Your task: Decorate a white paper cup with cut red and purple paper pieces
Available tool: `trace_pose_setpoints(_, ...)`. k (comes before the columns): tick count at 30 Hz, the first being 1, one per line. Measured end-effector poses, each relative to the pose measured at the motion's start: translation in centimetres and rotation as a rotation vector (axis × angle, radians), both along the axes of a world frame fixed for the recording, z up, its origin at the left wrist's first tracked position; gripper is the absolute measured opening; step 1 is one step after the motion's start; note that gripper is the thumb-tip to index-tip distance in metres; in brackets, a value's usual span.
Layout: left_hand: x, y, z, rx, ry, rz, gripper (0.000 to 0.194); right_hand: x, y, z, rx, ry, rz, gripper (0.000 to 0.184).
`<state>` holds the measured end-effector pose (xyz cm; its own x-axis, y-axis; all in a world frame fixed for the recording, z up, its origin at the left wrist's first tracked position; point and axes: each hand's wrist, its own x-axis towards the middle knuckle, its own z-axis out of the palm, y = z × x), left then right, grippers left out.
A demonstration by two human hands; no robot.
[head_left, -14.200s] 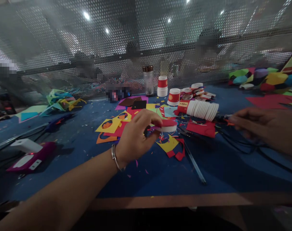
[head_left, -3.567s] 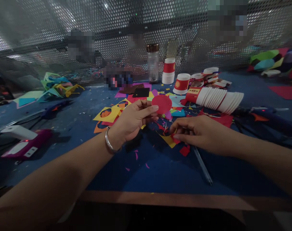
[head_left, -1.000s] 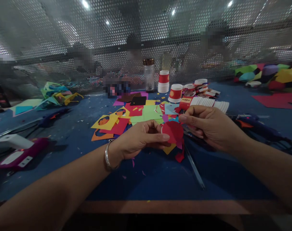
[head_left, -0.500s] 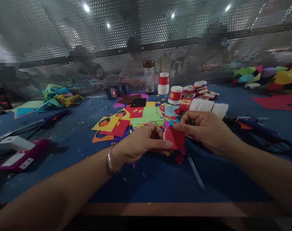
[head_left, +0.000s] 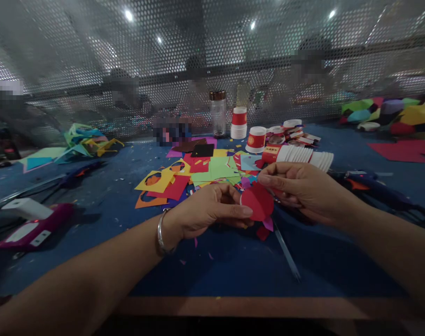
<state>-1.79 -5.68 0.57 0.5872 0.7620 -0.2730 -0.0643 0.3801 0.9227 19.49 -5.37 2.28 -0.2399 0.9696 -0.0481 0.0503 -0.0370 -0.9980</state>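
My left hand (head_left: 212, 210) pinches a red paper circle (head_left: 258, 203) between thumb and fingers. A thin white edge shows at the circle's left side; what lies behind it is hidden. My right hand (head_left: 296, 189) is closed in a pinch by the circle's upper right edge. Whether its fingertips grip anything is hidden. Below the circle are a pink paper scrap (head_left: 268, 223) and a small red scrap (head_left: 263, 233). A thin clear stick-like piece (head_left: 287, 254) lies on the blue table beneath my hands.
Cut paper sheets (head_left: 224, 168) spread beyond my hands. Behind stand a clear bottle (head_left: 218, 116), stacked cups (head_left: 239, 123) and an upturned cup (head_left: 256, 140); a cup stack (head_left: 301, 156) lies sideways. Glue guns rest left (head_left: 81, 172) and right (head_left: 370, 184). A magenta power strip (head_left: 40, 228) sits left.
The red circle has turned to face me more squarely. My right fingertips have shifted slightly right and up along its edge. My left hand keeps its hold.
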Motion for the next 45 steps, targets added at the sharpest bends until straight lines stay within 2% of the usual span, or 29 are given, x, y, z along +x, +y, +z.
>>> trace_pose_setpoints(9,0.0,0.1,0.0,0.002,0.01,-0.018,0.034,0.4,0.2,-0.5,-0.028,-0.043,0.004,0.05)
trace_pose_setpoints(15,0.1,-0.1,-0.2,0.004,-0.01,0.036,0.037,0.0,-0.1,-0.5,-0.013,-0.027,-0.046,0.051)
trace_pose_setpoints(20,0.1,0.0,-0.2,-0.016,-0.05,0.022,0.035,-0.1,-0.3,-0.3,-0.005,0.022,-0.097,0.053)
trace_pose_setpoints(25,-0.2,0.3,0.0,-0.004,-0.065,0.118,0.034,0.6,-0.2,-0.4,0.014,0.01,-0.105,0.046)
trace_pose_setpoints(34,-0.5,0.8,0.2,0.029,-0.026,0.205,0.034,1.3,-0.6,0.0,0.113,-0.105,0.036,0.052)
trace_pose_setpoints(41,-0.5,0.7,0.3,0.058,-0.03,0.116,0.035,1.2,-0.6,0.2,0.153,-0.216,0.068,0.054)
trace_pose_setpoints(45,-0.6,0.5,0.2,0.068,-0.045,0.113,0.036,1.1,-0.6,0.4,0.168,-0.22,0.057,0.051)
